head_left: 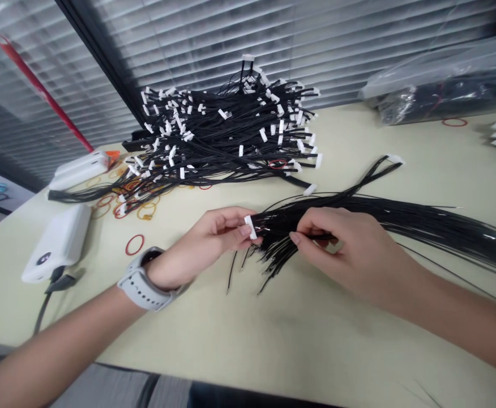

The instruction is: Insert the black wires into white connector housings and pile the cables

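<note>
On my feed, the bundle of black wires [405,221] lies flat on the pale table [299,345], running from the middle of the view off the right edge. Near its left end, a white connector [250,226] stands at the tip of the strands. My left hand [216,232] has it pinched firmly between thumb and fingers, so that grip reads as closed on the plastic. My right hand [343,246] sits just along the bundle, with its fingers closed around the strands, though the thumb is partly hidden and I can't see exactly how many wires it holds. Below the hands, bare wire ends [231,277] splay loose toward me.

As I read it, the step in hand is close work at this connector end, with the two hands holding the wires apart from each other. From here, the moment calls for steady pinches and a light pull, since those loose strands could easily snag.

Beyond the bundle sits a large heap of black wires with white connectors [226,136], and one looped lead with its own connector [394,160] reaches from the bundle toward the far side. Left of the bundle lie red rubber bands [135,245] and a white box-shaped unit with a dark cable [56,243]. Past its far right, a clear plastic bag of wires [443,85] rests against the window blinds [316,39].
</note>
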The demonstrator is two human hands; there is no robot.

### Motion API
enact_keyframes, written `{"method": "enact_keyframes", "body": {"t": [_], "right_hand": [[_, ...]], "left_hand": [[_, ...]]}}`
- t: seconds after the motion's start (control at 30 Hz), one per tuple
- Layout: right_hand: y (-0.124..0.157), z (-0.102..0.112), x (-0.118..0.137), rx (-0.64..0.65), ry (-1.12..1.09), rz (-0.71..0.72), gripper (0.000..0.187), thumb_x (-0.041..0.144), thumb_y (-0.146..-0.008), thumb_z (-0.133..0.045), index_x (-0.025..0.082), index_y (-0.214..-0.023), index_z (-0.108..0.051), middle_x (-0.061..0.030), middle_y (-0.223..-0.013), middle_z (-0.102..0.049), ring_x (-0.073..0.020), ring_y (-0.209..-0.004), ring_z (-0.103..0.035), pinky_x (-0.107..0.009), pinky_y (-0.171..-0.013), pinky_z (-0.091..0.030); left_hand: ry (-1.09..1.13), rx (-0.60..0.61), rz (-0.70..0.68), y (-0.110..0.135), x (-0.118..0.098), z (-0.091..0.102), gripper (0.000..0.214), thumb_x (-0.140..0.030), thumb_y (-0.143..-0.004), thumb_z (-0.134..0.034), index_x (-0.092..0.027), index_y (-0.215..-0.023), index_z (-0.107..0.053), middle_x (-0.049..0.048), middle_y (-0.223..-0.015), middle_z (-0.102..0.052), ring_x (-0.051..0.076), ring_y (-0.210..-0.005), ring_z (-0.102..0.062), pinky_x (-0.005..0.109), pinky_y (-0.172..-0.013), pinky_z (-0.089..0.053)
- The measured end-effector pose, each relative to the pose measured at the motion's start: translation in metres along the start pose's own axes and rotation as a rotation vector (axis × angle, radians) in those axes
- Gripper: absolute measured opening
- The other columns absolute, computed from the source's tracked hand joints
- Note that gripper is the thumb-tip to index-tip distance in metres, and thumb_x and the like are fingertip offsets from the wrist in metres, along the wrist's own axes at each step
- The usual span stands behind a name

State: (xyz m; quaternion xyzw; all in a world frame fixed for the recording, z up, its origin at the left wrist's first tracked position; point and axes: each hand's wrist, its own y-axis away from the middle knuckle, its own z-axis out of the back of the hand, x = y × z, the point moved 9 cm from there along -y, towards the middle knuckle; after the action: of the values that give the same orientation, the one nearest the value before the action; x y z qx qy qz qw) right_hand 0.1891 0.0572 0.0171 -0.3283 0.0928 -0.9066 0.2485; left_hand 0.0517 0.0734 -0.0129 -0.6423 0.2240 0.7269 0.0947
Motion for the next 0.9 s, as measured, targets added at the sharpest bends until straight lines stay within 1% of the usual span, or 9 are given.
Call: {"method": "enact_keyframes", "body": {"t": [0.2, 0.27, 0.37, 0.47, 0.53, 0.63, 0.77, 0.9], "right_hand": [[-0.001, 0.000, 0.001, 0.003, 0.009, -0.003, 0.013, 0.022, -0.080, -0.051, 0.019, -0.067, -0.051, 0.0036, -0.059, -0.053, -0.0093, -0.056, -0.047, -0.024, -0.056, -0.035], [-0.001, -0.001, 0.002, 0.007, 0.008, 0.024, 0.013, 0.021, -0.080, -0.051, 0.019, -0.068, -0.052, 0.0032, -0.061, -0.054, -0.0098, -0.057, -0.047, -0.024, -0.057, -0.036], [-0.001, 0.001, 0.008, -0.009, 0.023, 0.116, 0.011, 0.019, -0.081, -0.050, 0.018, -0.071, -0.052, 0.0020, -0.066, -0.056, -0.0101, -0.061, -0.048, -0.025, -0.059, -0.037], [0.000, 0.005, 0.016, -0.056, 0.095, 0.247, 0.010, 0.018, -0.084, -0.047, 0.017, -0.075, -0.052, -0.0002, -0.072, -0.056, -0.0113, -0.066, -0.050, -0.025, -0.061, -0.037], [0.001, 0.007, 0.020, -0.076, 0.128, 0.301, 0.011, 0.018, -0.086, -0.045, 0.016, -0.077, -0.051, -0.0011, -0.073, -0.055, -0.0115, -0.068, -0.049, -0.025, -0.062, -0.037], [0.000, 0.006, 0.021, -0.077, 0.129, 0.322, 0.012, 0.016, -0.087, -0.044, 0.016, -0.077, -0.050, -0.0011, -0.072, -0.053, -0.0112, -0.067, -0.048, -0.025, -0.061, -0.036], [0.000, 0.001, 0.019, -0.038, 0.111, 0.309, 0.011, 0.016, -0.087, -0.043, 0.016, -0.078, -0.049, -0.0010, -0.072, -0.052, -0.0113, -0.067, -0.047, -0.025, -0.061, -0.035], [0.001, -0.002, 0.023, -0.052, 0.096, 0.329, 0.011, 0.016, -0.088, -0.041, 0.016, -0.079, -0.047, -0.0009, -0.073, -0.053, -0.0111, -0.066, -0.045, -0.025, -0.061, -0.034]], "left_hand": [[0.008, 0.007, -0.004, 0.000, 0.001, 0.000, 0.015, -0.018, -0.084, -0.055, -0.014, -0.097, -0.061, 0.0029, -0.086, -0.065, 0.011, -0.082, -0.059, 0.024, -0.078, -0.046], [0.004, 0.013, -0.004, 0.001, 0.001, 0.000, 0.016, -0.019, -0.084, -0.055, -0.015, -0.098, -0.061, 0.0030, -0.088, -0.065, 0.012, -0.083, -0.059, 0.025, -0.079, -0.046], [-0.007, 0.016, 0.001, 0.001, 0.001, 0.000, 0.015, -0.020, -0.084, -0.055, -0.014, -0.096, -0.062, 0.0038, -0.089, -0.064, 0.012, -0.084, -0.059, 0.026, -0.080, -0.045], [0.013, 0.021, 0.012, 0.001, 0.001, 0.000, 0.013, -0.018, -0.082, -0.056, -0.014, -0.092, -0.064, 0.0040, -0.086, -0.065, 0.012, -0.082, -0.059, 0.026, -0.079, -0.046], [0.041, 0.033, 0.029, 0.001, 0.002, -0.001, 0.013, -0.017, -0.082, -0.057, -0.015, -0.092, -0.064, 0.0036, -0.085, -0.065, 0.012, -0.081, -0.059, 0.025, -0.078, -0.046], [0.063, 0.057, 0.061, 0.002, 0.006, -0.002, 0.015, -0.017, -0.081, -0.059, -0.016, -0.094, -0.065, 0.0038, -0.085, -0.066, 0.011, -0.079, -0.060, 0.023, -0.075, -0.047], [0.086, 0.088, 0.078, 0.003, 0.006, -0.005, 0.017, -0.017, -0.080, -0.059, -0.016, -0.096, -0.066, 0.0038, -0.084, -0.067, 0.011, -0.078, -0.061, 0.022, -0.074, -0.048], [0.112, 0.089, 0.113, 0.006, 0.007, -0.011, 0.016, -0.016, -0.081, -0.059, -0.019, -0.094, -0.067, 0.0026, -0.086, -0.067, 0.010, -0.079, -0.062, 0.020, -0.075, -0.048]]}}
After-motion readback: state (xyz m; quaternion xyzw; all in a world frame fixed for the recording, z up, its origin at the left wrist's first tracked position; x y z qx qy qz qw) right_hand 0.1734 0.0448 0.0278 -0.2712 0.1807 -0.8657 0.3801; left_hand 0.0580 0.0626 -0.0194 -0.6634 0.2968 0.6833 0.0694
